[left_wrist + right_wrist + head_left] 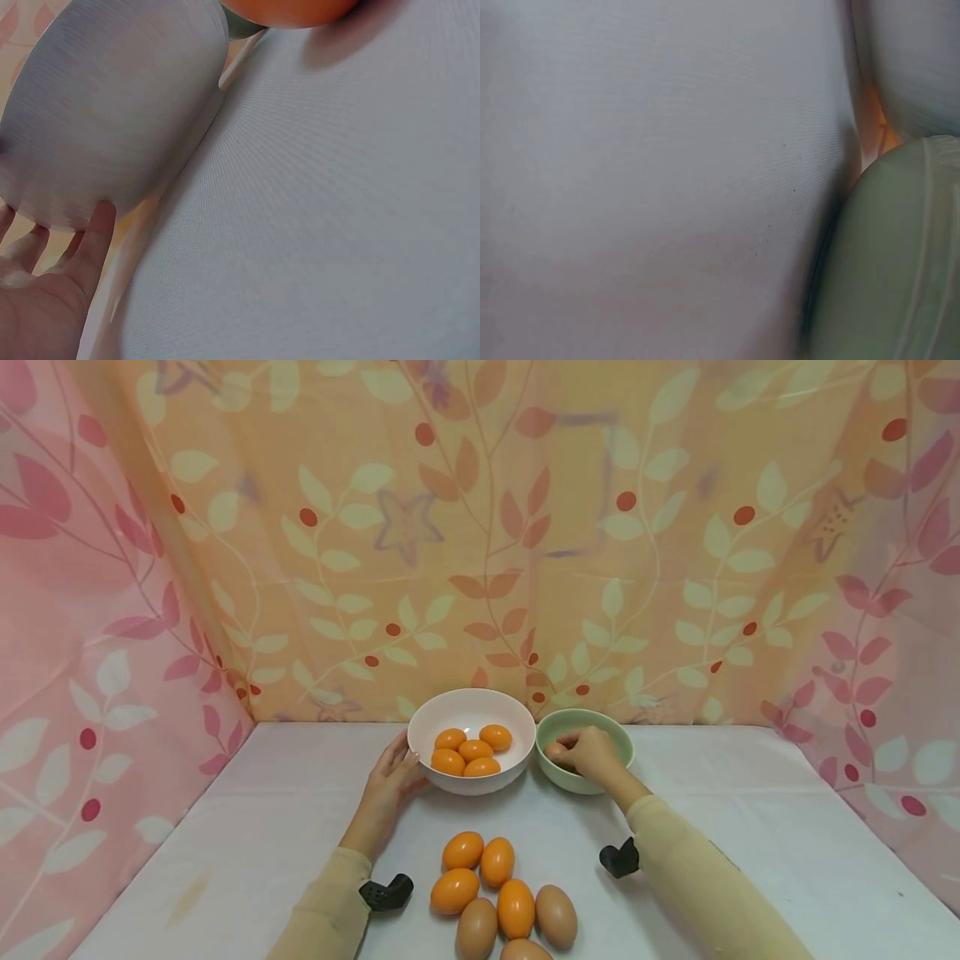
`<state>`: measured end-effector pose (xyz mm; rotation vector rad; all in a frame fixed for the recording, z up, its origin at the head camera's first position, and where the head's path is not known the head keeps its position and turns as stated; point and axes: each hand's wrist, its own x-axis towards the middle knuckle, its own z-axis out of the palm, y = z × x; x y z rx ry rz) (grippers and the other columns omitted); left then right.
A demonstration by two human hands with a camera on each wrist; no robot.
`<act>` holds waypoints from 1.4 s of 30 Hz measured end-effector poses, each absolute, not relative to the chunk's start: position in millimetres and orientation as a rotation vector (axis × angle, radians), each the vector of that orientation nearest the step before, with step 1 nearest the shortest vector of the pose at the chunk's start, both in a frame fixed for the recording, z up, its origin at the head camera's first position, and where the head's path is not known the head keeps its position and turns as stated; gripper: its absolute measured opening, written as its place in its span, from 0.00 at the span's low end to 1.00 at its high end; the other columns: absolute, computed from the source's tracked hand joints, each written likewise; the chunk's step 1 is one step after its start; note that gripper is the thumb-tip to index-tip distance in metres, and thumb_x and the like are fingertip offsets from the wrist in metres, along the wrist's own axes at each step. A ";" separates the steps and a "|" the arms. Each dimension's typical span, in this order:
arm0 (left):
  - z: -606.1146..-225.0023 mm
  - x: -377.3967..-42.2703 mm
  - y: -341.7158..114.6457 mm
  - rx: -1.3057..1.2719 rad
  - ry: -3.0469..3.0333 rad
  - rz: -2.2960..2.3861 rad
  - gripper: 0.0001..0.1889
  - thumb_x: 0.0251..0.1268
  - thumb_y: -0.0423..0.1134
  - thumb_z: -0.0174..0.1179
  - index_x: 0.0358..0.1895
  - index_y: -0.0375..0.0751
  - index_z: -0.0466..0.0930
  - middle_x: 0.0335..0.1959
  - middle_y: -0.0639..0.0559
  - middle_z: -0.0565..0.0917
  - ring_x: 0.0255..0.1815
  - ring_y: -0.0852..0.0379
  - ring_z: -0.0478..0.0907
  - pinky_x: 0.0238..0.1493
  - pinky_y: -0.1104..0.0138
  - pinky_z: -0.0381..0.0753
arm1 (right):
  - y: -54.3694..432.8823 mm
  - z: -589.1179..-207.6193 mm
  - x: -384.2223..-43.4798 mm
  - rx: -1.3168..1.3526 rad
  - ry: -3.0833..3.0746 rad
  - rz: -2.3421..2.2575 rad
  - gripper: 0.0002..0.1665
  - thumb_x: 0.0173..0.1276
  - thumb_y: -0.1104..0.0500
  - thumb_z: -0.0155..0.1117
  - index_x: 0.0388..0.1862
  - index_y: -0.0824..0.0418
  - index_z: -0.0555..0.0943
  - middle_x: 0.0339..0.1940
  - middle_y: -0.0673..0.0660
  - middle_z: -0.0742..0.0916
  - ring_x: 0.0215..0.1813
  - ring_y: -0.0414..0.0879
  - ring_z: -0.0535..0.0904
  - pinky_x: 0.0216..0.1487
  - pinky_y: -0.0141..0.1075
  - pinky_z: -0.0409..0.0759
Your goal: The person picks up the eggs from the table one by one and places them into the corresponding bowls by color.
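Note:
A white bowl [471,787] holds several orange eggs [476,751]. My left hand [392,774] rests against its left side, and in the left wrist view the spread fingers [97,232] touch the outer wall. To the right stands a smaller green bowl [622,746], its wall also showing in the right wrist view. Inside it my right hand [596,756] pinches a brown egg [555,750] low near the left wall. The hand hides part of that bowl's inside.
On the white table [262,827], nearer me than the bowls, lie several orange eggs [453,892] and 3 brown eggs [557,917], one cut off by the lower frame edge. A patterned curtain [480,568] hangs close behind the bowls, with pink cloth at both sides.

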<state>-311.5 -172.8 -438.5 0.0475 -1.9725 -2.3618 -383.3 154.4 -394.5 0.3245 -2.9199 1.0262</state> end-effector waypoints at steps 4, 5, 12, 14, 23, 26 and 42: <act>-437.0 -311.6 -172.9 0.035 -1.971 -2.363 0.30 0.78 0.43 0.51 0.79 0.53 0.55 0.81 0.50 0.56 0.78 0.48 0.61 0.72 0.48 0.70 | 153.5 -393.9 -383.2 0.315 -2.928 1.039 0.19 0.58 0.50 0.71 0.43 0.61 0.89 0.37 0.56 0.91 0.39 0.44 0.82 0.41 0.32 0.81; -437.1 -311.7 -173.0 0.033 -1.971 -2.363 0.30 0.78 0.43 0.51 0.79 0.53 0.54 0.81 0.50 0.56 0.78 0.48 0.60 0.72 0.48 0.70 | 153.4 -393.9 -383.1 0.305 -2.928 1.048 0.20 0.58 0.50 0.72 0.44 0.62 0.89 0.38 0.56 0.91 0.40 0.44 0.83 0.42 0.33 0.81; -439.9 -312.7 -173.1 0.038 -1.965 -2.369 0.30 0.78 0.43 0.51 0.79 0.53 0.55 0.81 0.50 0.56 0.77 0.47 0.61 0.72 0.48 0.69 | 158.1 -391.2 -377.1 0.156 -2.746 1.367 0.23 0.60 0.56 0.75 0.50 0.68 0.85 0.49 0.64 0.89 0.54 0.54 0.83 0.52 0.36 0.83; -440.8 -312.6 -172.5 0.041 -1.971 -2.368 0.30 0.78 0.44 0.51 0.79 0.53 0.54 0.81 0.51 0.56 0.77 0.47 0.62 0.72 0.48 0.70 | 161.3 -386.8 -370.0 0.135 -2.677 1.459 0.23 0.61 0.57 0.74 0.52 0.67 0.85 0.52 0.63 0.88 0.58 0.55 0.82 0.55 0.35 0.81; -442.1 -314.0 -173.2 0.019 -1.983 -2.352 0.30 0.77 0.44 0.51 0.79 0.53 0.55 0.81 0.51 0.56 0.77 0.47 0.62 0.71 0.48 0.71 | 173.4 -373.1 -317.6 0.160 -2.544 1.733 0.27 0.62 0.51 0.73 0.57 0.63 0.83 0.57 0.59 0.87 0.55 0.37 0.82 0.50 0.21 0.80; -442.0 -313.9 -174.1 0.010 -1.973 -2.363 0.30 0.78 0.43 0.51 0.79 0.53 0.55 0.81 0.50 0.56 0.78 0.47 0.61 0.71 0.48 0.70 | 173.7 -372.3 -300.7 0.170 -2.502 1.812 0.27 0.62 0.54 0.73 0.58 0.64 0.82 0.55 0.59 0.88 0.51 0.31 0.82 0.51 0.20 0.79; -441.2 -313.3 -174.5 0.008 -1.975 -2.364 0.30 0.78 0.43 0.51 0.79 0.53 0.54 0.81 0.51 0.55 0.78 0.47 0.60 0.72 0.48 0.69 | 172.3 -378.4 -243.1 0.175 -2.645 1.858 0.28 0.58 0.51 0.76 0.56 0.59 0.84 0.55 0.55 0.88 0.60 0.43 0.82 0.63 0.34 0.79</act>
